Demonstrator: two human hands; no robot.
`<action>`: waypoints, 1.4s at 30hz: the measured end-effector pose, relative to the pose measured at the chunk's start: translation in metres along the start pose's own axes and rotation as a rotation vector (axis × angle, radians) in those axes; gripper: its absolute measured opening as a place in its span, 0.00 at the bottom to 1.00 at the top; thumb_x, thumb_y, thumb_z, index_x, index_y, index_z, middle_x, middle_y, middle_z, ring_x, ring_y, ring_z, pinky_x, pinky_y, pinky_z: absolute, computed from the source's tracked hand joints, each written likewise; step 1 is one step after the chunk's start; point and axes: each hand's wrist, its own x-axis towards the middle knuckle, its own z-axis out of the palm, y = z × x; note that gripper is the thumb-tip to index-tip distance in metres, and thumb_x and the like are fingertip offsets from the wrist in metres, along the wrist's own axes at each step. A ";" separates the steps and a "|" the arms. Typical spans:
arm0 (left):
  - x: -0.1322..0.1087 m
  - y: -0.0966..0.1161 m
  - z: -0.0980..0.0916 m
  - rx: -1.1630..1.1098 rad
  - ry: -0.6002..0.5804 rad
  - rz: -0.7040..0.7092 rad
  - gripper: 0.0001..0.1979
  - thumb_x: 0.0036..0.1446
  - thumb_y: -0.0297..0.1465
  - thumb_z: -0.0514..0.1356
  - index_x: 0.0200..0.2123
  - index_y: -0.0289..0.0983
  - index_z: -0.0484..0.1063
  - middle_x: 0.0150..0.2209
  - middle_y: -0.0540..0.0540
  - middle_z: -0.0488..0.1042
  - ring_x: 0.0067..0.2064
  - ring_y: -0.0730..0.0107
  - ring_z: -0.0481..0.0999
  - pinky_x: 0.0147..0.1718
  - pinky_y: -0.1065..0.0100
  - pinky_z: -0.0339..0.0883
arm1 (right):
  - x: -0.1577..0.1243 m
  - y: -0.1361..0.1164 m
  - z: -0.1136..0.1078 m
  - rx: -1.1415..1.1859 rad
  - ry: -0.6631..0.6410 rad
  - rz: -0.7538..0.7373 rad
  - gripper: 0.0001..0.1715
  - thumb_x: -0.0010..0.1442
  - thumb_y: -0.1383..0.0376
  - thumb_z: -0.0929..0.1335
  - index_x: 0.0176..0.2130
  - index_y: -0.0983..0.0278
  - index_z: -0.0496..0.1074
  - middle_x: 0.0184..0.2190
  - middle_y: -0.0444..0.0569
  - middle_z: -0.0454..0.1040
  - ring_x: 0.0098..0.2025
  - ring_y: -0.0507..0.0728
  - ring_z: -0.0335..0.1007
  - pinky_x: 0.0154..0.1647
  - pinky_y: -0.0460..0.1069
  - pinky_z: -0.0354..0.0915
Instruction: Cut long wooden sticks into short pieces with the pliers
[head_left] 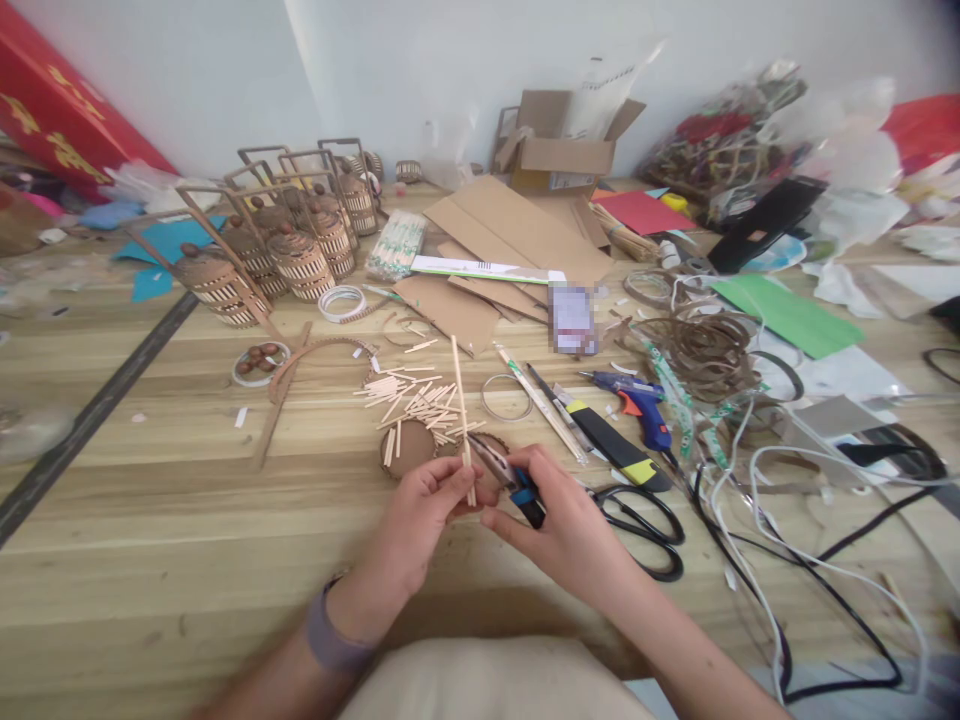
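Observation:
Between the fingertips of my left hand (433,510) a thin wooden stick (460,400) stands nearly upright. My right hand (559,520) is wrapped around the handles of a pair of pliers-like cutters (517,482), whose jaws lie at or close beside the stick; whether they touch it I cannot tell. Behind my hands sit round cardboard discs with ridged rims, one of them a brown disc (411,450) with short sticks on it. The other is partly hidden by my hands and the cutters. A loose heap of short sticks (420,400) lies just beyond.
At back left stand several small lidded baskets (300,262) with tall handles. A dish of brown beads (260,362) is left of the sticks. To the right lie a box cutter (615,445), black scissors (645,530), a blue glue gun (641,400) and tangled cables (757,520).

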 end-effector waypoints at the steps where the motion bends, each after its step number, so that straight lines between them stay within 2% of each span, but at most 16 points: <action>1: -0.001 0.002 0.000 0.009 0.040 0.010 0.15 0.49 0.42 0.68 0.30 0.36 0.76 0.28 0.49 0.77 0.35 0.68 0.74 0.38 0.69 0.66 | -0.001 -0.002 -0.005 0.052 -0.039 0.068 0.12 0.55 0.61 0.70 0.39 0.63 0.68 0.34 0.48 0.70 0.36 0.58 0.67 0.38 0.52 0.64; 4: -0.002 0.006 0.000 0.061 0.096 0.027 0.18 0.48 0.45 0.69 0.30 0.36 0.76 0.31 0.46 0.79 0.38 0.64 0.75 0.42 0.67 0.65 | -0.005 -0.006 -0.014 0.362 -0.212 0.269 0.13 0.57 0.55 0.68 0.32 0.63 0.68 0.24 0.42 0.66 0.27 0.53 0.62 0.28 0.48 0.58; 7: -0.002 0.004 0.003 0.061 0.026 0.017 0.19 0.44 0.46 0.70 0.30 0.35 0.76 0.35 0.44 0.80 0.41 0.63 0.75 0.44 0.66 0.66 | -0.008 -0.004 -0.011 0.816 -0.334 0.452 0.18 0.53 0.52 0.71 0.30 0.64 0.68 0.22 0.41 0.66 0.24 0.50 0.61 0.25 0.46 0.57; 10: -0.002 -0.002 0.006 0.017 -0.091 -0.035 0.19 0.46 0.45 0.70 0.30 0.35 0.75 0.30 0.47 0.77 0.31 0.68 0.74 0.35 0.68 0.67 | -0.010 0.002 0.002 1.143 -0.402 0.595 0.19 0.46 0.55 0.76 0.28 0.65 0.69 0.25 0.43 0.70 0.23 0.49 0.63 0.26 0.45 0.59; 13: -0.002 -0.006 0.007 -0.012 -0.172 -0.048 0.17 0.51 0.44 0.67 0.30 0.35 0.74 0.22 0.51 0.72 0.23 0.73 0.70 0.27 0.70 0.65 | -0.011 0.008 0.010 1.286 -0.450 0.652 0.17 0.46 0.58 0.76 0.29 0.67 0.72 0.25 0.44 0.71 0.22 0.49 0.65 0.26 0.45 0.62; 16: -0.003 -0.005 0.008 0.006 -0.135 -0.026 0.16 0.51 0.43 0.67 0.28 0.35 0.73 0.20 0.53 0.70 0.23 0.74 0.69 0.25 0.71 0.64 | -0.012 0.009 0.010 1.334 -0.472 0.681 0.16 0.47 0.58 0.75 0.32 0.67 0.74 0.26 0.46 0.72 0.26 0.51 0.68 0.30 0.48 0.66; 19: -0.005 -0.002 0.010 0.040 -0.119 -0.057 0.19 0.48 0.45 0.68 0.27 0.34 0.73 0.20 0.53 0.69 0.20 0.74 0.67 0.21 0.71 0.61 | -0.016 0.005 0.006 1.319 -0.472 0.659 0.16 0.46 0.61 0.75 0.35 0.65 0.74 0.30 0.47 0.73 0.32 0.55 0.70 0.36 0.51 0.68; 21: -0.006 -0.001 0.010 0.048 -0.117 -0.069 0.19 0.48 0.46 0.67 0.27 0.34 0.73 0.20 0.52 0.68 0.19 0.74 0.66 0.19 0.71 0.60 | -0.020 0.000 0.004 1.268 -0.444 0.603 0.19 0.43 0.66 0.75 0.38 0.63 0.74 0.34 0.48 0.74 0.38 0.57 0.71 0.39 0.51 0.66; 24: -0.007 -0.001 0.007 0.066 -0.055 -0.044 0.19 0.47 0.46 0.68 0.28 0.34 0.74 0.23 0.51 0.70 0.21 0.74 0.66 0.19 0.71 0.60 | -0.027 -0.006 0.002 1.165 -0.412 0.540 0.24 0.39 0.70 0.72 0.40 0.62 0.74 0.39 0.48 0.75 0.44 0.59 0.69 0.42 0.50 0.63; 26: -0.007 -0.001 0.005 0.078 -0.054 -0.033 0.19 0.48 0.46 0.68 0.30 0.34 0.75 0.25 0.50 0.71 0.23 0.73 0.67 0.21 0.71 0.61 | -0.030 -0.008 0.001 1.100 -0.401 0.535 0.26 0.39 0.71 0.70 0.41 0.61 0.74 0.40 0.48 0.75 0.46 0.60 0.68 0.43 0.51 0.61; 29: -0.008 0.001 0.001 0.129 -0.096 0.018 0.18 0.51 0.45 0.66 0.31 0.35 0.76 0.26 0.49 0.73 0.28 0.69 0.70 0.28 0.69 0.65 | -0.031 -0.006 -0.004 0.976 -0.363 0.538 0.26 0.40 0.70 0.68 0.42 0.60 0.74 0.40 0.48 0.74 0.46 0.61 0.68 0.44 0.52 0.60; 33: -0.013 0.012 -0.002 0.344 -0.044 0.081 0.15 0.57 0.43 0.62 0.33 0.36 0.77 0.32 0.47 0.79 0.38 0.63 0.74 0.40 0.67 0.64 | -0.031 -0.002 -0.023 0.685 -0.345 0.478 0.22 0.43 0.68 0.68 0.42 0.60 0.73 0.41 0.49 0.74 0.46 0.61 0.66 0.46 0.53 0.59; 38: -0.021 0.020 -0.003 0.538 -0.111 0.034 0.15 0.60 0.42 0.58 0.32 0.37 0.76 0.31 0.46 0.81 0.35 0.64 0.73 0.36 0.68 0.61 | -0.028 -0.001 -0.044 0.354 -0.477 0.318 0.14 0.50 0.65 0.66 0.39 0.62 0.72 0.38 0.48 0.72 0.41 0.58 0.65 0.42 0.52 0.59; 42: -0.024 0.021 0.000 0.550 -0.183 -0.003 0.15 0.60 0.41 0.57 0.29 0.37 0.76 0.29 0.47 0.81 0.31 0.67 0.70 0.31 0.69 0.58 | -0.026 -0.002 -0.047 0.248 -0.552 0.304 0.11 0.52 0.63 0.65 0.37 0.61 0.71 0.34 0.46 0.70 0.37 0.57 0.64 0.38 0.50 0.60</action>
